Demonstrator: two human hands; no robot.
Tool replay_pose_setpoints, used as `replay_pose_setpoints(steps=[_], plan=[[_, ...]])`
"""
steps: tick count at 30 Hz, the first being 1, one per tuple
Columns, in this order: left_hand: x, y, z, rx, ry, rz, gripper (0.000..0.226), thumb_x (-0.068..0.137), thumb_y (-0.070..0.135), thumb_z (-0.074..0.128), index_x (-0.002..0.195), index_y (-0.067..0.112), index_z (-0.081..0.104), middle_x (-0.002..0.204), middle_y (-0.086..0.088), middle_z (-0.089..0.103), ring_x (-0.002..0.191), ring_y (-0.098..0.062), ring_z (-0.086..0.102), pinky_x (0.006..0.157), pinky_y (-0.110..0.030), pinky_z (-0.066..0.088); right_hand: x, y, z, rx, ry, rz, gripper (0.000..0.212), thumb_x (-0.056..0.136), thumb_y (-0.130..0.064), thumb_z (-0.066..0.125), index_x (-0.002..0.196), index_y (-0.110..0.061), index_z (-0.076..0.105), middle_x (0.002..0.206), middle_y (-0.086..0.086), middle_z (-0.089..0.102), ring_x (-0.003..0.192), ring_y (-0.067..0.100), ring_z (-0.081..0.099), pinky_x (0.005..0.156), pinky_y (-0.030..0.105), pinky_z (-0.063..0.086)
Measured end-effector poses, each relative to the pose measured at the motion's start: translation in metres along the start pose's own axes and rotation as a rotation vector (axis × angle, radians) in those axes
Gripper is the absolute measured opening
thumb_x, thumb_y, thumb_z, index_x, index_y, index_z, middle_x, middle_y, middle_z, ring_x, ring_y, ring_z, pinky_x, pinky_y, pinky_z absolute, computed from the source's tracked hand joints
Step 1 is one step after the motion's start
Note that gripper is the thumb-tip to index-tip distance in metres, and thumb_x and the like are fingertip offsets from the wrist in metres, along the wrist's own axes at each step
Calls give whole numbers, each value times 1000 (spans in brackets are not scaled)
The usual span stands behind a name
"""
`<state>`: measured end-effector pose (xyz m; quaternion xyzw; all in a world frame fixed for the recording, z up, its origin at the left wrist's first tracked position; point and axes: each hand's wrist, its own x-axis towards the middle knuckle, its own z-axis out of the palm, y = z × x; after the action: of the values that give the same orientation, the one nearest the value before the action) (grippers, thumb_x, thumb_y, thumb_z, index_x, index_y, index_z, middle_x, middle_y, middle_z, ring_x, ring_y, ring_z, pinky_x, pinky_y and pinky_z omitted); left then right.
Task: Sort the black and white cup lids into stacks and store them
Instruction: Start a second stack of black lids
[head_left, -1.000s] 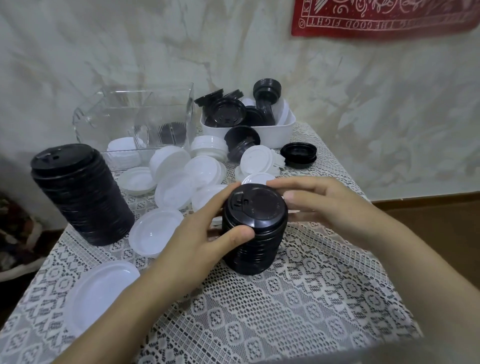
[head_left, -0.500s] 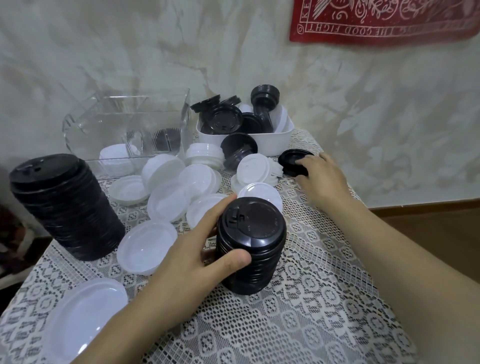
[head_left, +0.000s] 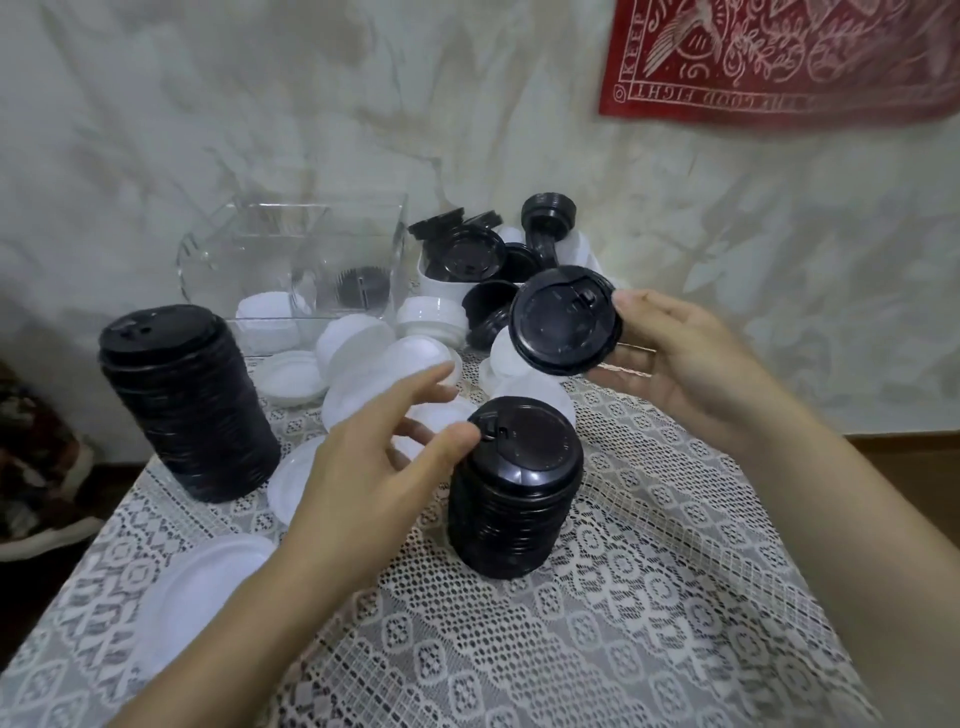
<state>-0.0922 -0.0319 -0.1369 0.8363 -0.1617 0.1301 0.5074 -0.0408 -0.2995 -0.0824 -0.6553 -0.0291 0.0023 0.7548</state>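
A short stack of black lids (head_left: 514, 499) stands mid-table. My left hand (head_left: 374, 467) is beside it with fingers spread, the thumb tip touching the top lid's rim. My right hand (head_left: 685, 364) holds a single black lid (head_left: 563, 319) tilted on edge, up in the air above and behind the stack. A taller black stack (head_left: 187, 405) stands at the left. Several loose white lids (head_left: 395, 364) lie scattered behind my left hand. A white tub (head_left: 441, 283) at the back holds mixed black and white lids.
A clear plastic bin (head_left: 291, 260) stands at the back left with white lids against it. A large white lid (head_left: 197, 587) lies near the table's left front edge. The lace-covered table (head_left: 623, 623) ends at a wall behind and drops off on both sides.
My right hand picked the black lid off the table near the tub and lifted it toward the short stack. My left hand loosened its grip on the stack and opened its fingers.
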Motion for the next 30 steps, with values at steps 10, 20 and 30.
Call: replay_pose_setpoints(steps=[10,20,30], plan=[[19,25,4,8,24,154,96,73,60,80,149,56,23,138,38,48,130,8,49,100,-13,44,-29,-17,52,-45,-322,-79,35,82,-31,69,105,-5,67,96,8,77,86,21,77,72,31,62],[18,27,-1,-184,-24,72,76,74,42,82,136,61,43,130,32,63,122,4,61,102,-23,50,-31,-3,30,79,-292,-30,8,88,-25,66,82,-20,67,90,3,72,73,16,69,70,26,60],[7,19,8,-95,-126,70,91,71,54,83,150,53,37,133,39,52,129,12,50,103,-16,40,-22,9,-6,135,-77,106,17,84,-26,67,95,-16,74,88,3,71,72,12,62,63,21,57]])
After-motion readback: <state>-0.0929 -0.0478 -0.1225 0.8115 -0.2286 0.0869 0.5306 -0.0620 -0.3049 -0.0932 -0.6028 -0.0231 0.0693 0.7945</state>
